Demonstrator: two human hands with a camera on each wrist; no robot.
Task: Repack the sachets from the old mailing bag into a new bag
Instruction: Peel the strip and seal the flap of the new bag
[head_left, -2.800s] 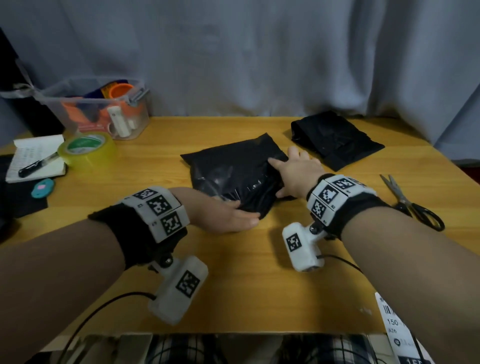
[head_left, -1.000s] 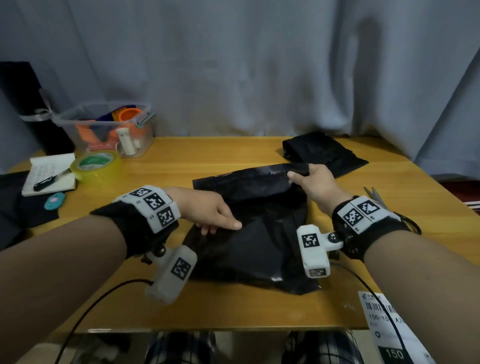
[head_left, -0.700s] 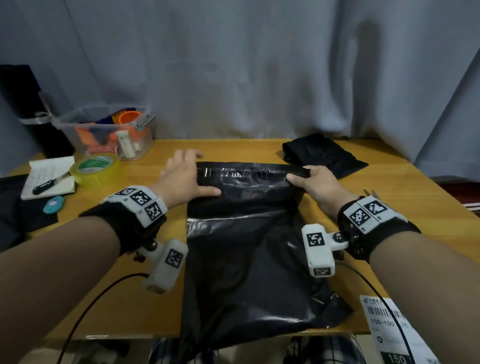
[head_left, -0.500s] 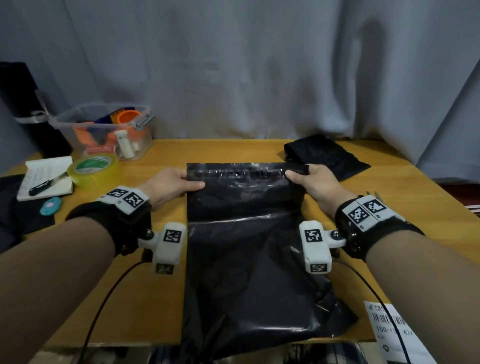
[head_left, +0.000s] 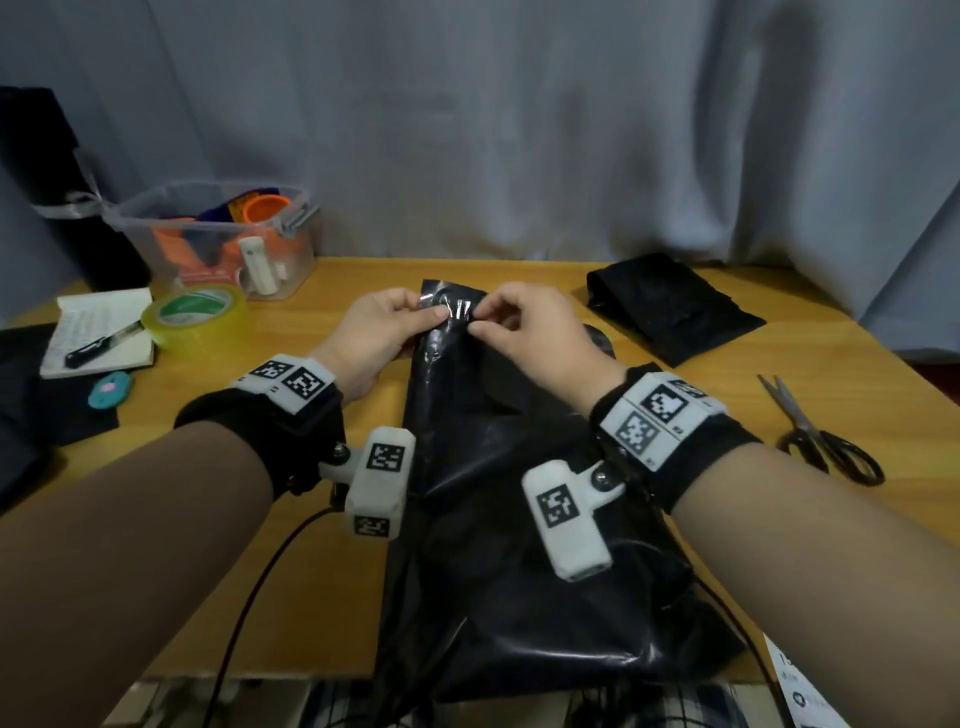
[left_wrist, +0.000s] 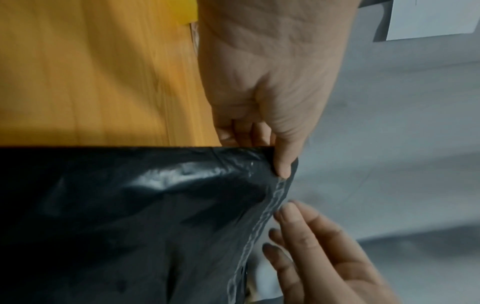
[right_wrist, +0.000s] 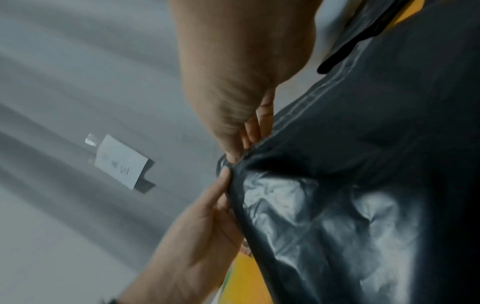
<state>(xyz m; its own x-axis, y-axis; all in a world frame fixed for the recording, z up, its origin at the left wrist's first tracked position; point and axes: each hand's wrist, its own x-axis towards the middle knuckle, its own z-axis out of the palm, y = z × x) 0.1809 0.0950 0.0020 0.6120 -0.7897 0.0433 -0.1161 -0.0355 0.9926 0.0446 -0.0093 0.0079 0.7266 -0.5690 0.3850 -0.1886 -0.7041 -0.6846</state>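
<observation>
A glossy black mailing bag (head_left: 493, 519) lies unfolded lengthwise on the wooden table (head_left: 675, 457), its near end hanging over the front edge. My left hand (head_left: 434, 312) pinches the bag's far top edge, thumb on top. My right hand (head_left: 475, 325) pinches the same edge right beside it. In the left wrist view my left thumb presses the bag (left_wrist: 130, 216) at its corner. In the right wrist view the fingertips of both hands meet at the bag's (right_wrist: 350, 205) rim. A second black bag (head_left: 670, 306) lies crumpled at the back right. No sachets are visible.
A clear plastic box (head_left: 218, 234) of supplies stands at the back left, with a yellow tape roll (head_left: 195, 312) and a notebook with a pen (head_left: 98, 332) beside it. Scissors (head_left: 821, 436) lie at the right. A printed label (head_left: 795, 691) sits at the front right edge.
The folded bag was opened out flat toward me. In the last half second both hands slid from its two top corners to meet at the top edge, which now bunches between them.
</observation>
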